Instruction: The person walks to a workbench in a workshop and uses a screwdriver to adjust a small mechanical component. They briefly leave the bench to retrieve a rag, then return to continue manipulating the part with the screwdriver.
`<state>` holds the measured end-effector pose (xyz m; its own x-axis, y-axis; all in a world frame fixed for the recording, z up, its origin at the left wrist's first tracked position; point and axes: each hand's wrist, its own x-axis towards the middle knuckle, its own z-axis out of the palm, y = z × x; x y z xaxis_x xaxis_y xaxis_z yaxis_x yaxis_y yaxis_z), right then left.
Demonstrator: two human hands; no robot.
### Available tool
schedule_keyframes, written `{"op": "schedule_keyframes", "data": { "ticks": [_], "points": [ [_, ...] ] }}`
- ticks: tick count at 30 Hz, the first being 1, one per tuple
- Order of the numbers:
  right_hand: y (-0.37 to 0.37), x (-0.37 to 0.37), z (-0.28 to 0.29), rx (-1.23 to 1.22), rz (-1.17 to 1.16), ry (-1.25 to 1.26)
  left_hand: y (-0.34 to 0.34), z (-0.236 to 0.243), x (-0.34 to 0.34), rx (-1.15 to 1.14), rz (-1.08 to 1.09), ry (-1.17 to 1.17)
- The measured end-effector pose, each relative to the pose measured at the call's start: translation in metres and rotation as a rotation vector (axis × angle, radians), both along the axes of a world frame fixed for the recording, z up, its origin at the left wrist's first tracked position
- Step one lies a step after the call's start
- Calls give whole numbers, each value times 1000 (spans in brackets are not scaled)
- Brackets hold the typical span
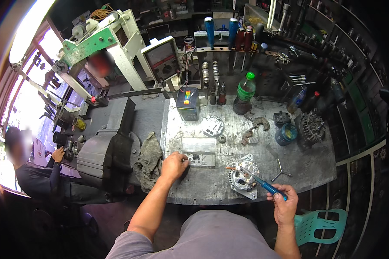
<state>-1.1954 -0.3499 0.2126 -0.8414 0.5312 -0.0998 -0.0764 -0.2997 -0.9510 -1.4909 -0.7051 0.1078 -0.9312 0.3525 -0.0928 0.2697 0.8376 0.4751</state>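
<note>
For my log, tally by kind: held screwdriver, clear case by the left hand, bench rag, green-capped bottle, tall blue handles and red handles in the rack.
Screwdriver: 1
Clear case: 1
Rag: 1
Green-capped bottle: 1
Blue handles: 2
Red handles: 2
Total: 8

The screwdriver (260,181) in the right hand (284,200) had a blue handle (272,189), and the round part (242,175) at its tip was silver-grey, with a copper-coloured piece (231,168). Beyond this grip, the bottle (245,91) was green in its upper half, under a brighter green cap (250,75), and farther left the box (189,113) was black with a rainbow-striped label (187,97). Beside the left hand (175,166) the cloth (148,160) was dull grey, and beside the right, the chair (328,223) was turquoise.
</note>
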Motion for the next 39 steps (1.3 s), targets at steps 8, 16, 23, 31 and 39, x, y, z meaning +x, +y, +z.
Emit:
{"op": "schedule_keyframes", "data": {
  "ticks": [8, 16, 23, 31, 39],
  "points": [
    [-21, -23, 10, 45, 93, 47, 37, -16, -23, -287, -33, -111],
    [-6, -9, 7, 5, 114, 76, 36, -44, -24, -448, -180, 42],
    [42, 24, 6, 28, 114, 95, 42, -47, -22, -493, -41, 48],
    [93, 58, -3, -82, -20, 118, 57, -39, -18, -652, -43, 109],
    [110, 78, -25, -170, -71, 121, 70, -26, -5, -654, 126, 62]
  ]
}}
